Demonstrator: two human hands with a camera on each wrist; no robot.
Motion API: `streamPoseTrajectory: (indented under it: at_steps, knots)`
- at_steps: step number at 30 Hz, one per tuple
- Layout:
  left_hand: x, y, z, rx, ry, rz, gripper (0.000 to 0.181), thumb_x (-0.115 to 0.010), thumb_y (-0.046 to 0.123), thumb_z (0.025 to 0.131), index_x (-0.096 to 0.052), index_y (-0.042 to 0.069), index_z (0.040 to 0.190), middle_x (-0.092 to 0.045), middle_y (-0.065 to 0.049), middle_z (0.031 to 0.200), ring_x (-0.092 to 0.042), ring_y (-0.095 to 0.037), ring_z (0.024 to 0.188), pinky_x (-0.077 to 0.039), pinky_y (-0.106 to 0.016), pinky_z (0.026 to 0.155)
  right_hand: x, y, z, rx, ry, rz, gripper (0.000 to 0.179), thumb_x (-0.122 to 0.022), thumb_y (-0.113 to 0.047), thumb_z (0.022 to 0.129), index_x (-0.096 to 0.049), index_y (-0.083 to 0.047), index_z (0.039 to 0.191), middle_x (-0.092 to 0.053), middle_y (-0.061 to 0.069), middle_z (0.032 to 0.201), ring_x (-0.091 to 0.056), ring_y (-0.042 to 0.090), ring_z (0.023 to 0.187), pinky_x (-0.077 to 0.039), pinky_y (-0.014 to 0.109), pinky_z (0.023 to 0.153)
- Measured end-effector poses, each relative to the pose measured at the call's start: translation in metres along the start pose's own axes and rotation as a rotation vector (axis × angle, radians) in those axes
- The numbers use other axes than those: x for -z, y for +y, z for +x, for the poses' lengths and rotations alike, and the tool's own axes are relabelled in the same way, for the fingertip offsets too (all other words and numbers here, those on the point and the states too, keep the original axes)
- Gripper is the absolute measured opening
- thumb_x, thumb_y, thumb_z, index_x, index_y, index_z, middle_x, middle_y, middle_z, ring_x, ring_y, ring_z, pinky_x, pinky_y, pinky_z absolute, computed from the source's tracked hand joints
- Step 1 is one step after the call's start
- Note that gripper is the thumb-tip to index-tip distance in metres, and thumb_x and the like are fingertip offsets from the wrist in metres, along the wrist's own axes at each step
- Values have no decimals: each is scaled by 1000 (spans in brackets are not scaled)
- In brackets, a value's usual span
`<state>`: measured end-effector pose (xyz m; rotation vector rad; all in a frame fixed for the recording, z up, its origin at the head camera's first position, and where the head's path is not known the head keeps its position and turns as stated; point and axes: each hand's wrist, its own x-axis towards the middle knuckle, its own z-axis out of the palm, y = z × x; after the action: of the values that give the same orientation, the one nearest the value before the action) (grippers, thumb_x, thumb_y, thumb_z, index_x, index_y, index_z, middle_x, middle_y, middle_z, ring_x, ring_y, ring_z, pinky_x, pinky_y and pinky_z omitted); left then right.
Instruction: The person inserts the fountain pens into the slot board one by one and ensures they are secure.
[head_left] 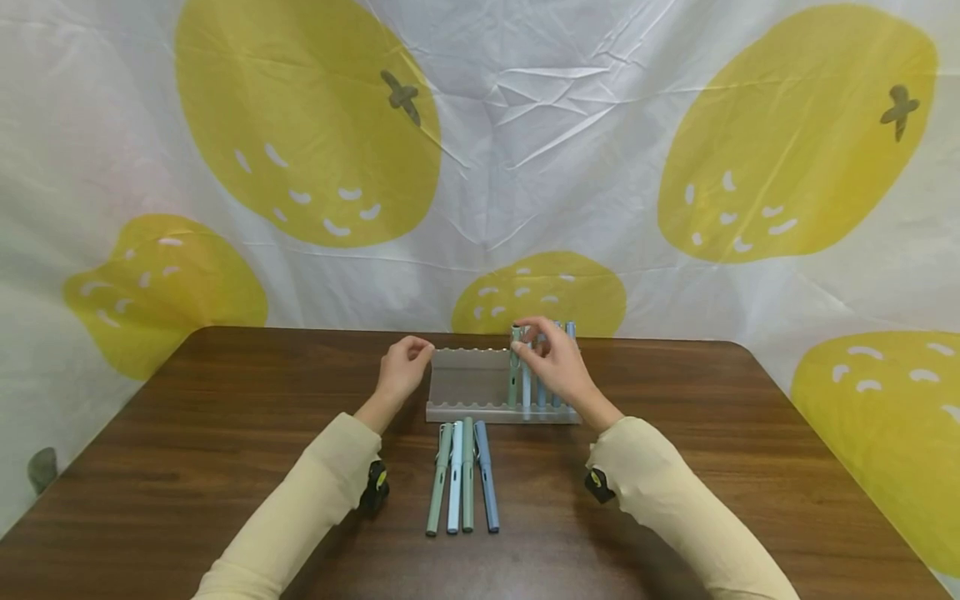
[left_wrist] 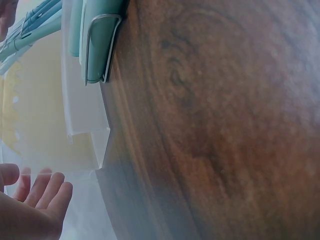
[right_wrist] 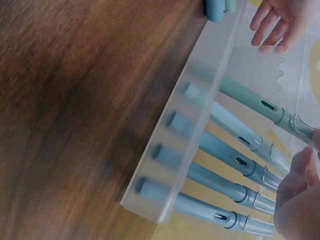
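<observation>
A clear plastic pen rack [head_left: 468, 379] with scalloped edges stands at the back of the table. My right hand [head_left: 558, 362] pinches the capped upper end of a green pen [right_wrist: 248, 100], whose lower end sits behind the rack's front lip. Beside that pen, several blue pens [right_wrist: 220, 150] lean side by side in the rack's right part. At the rack's upper left corner, my left hand [head_left: 401, 367] holds the edge between thumb and fingertips. In front of the rack lie a light blue pen [head_left: 455, 479], two green pens [head_left: 468, 479] and a darker blue pen [head_left: 487, 479].
The brown wooden table [head_left: 247, 442] reaches back to a white cloth [head_left: 525, 183] printed with yellow lemons. A dark wrist camera [head_left: 374, 486] sits under the left sleeve, and another camera [head_left: 599, 485] under the right.
</observation>
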<state>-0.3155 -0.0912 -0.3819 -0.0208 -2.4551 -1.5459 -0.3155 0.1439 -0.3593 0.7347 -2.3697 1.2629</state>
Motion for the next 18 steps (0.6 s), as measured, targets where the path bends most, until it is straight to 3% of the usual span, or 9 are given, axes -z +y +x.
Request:
streamPoseTrajectory:
  at_steps: [5,18]
  knots:
    - [0,0,0,7,-3,-1,21,-52,16,89,-58,-3,98,-60,-18,100,-54,-29,96,-43,-40,81,-1,4,2,46,38,-64,29,-60,-14,84,-55,-7,112,-50,1,68,-46,13,51,-38,28,46]
    - [0,0,0,13,-1,-1,21,-53,16,89,-58,-2,97,-60,-18,100,-55,-29,95,-43,-40,80,-5,9,3,33,27,-148,36,-59,-12,85,-52,-10,120,-48,-4,53,-43,12,43,-37,29,42]
